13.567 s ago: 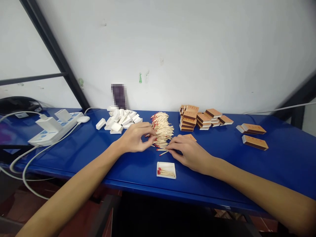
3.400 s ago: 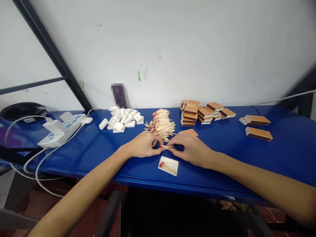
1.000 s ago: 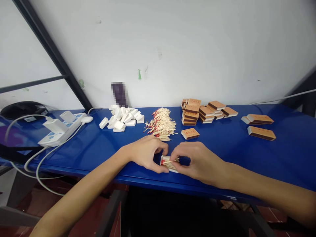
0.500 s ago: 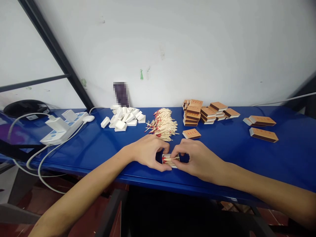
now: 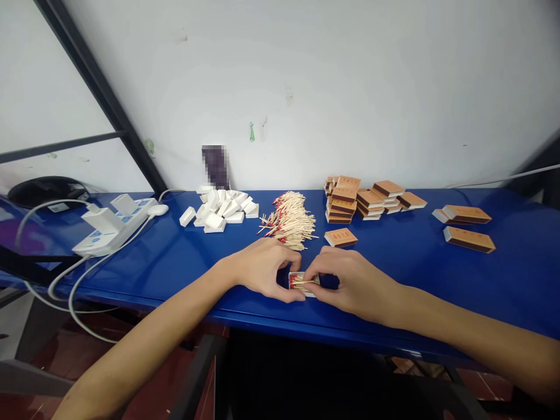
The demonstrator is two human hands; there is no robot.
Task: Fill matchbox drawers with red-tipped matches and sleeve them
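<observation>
Near the table's front edge lies a white matchbox tray (image 5: 311,294) with red-headed matches (image 5: 296,281) in it. My left hand (image 5: 270,269) curls round the tray's left end, thumb at the near side and fingers at the far side. Over the tray's right part, my right hand (image 5: 347,280) pinches matches between thumb and fingertips; how many cannot be made out. A loose heap of matches (image 5: 292,219) lies just beyond my hands. One matchbox cover (image 5: 341,237), orange with a dark striking side, rests beyond my right hand.
White trays (image 5: 225,209) are piled at the back left. Stacked orange matchboxes (image 5: 343,201) stand at the back, with several more (image 5: 469,239) to the right. A power strip (image 5: 114,226) with white cables occupies the left of the blue table (image 5: 406,262), against the wall.
Both hands stay at the tray. My right fingertips have shifted very slightly over the matches; the view has moved a touch.
</observation>
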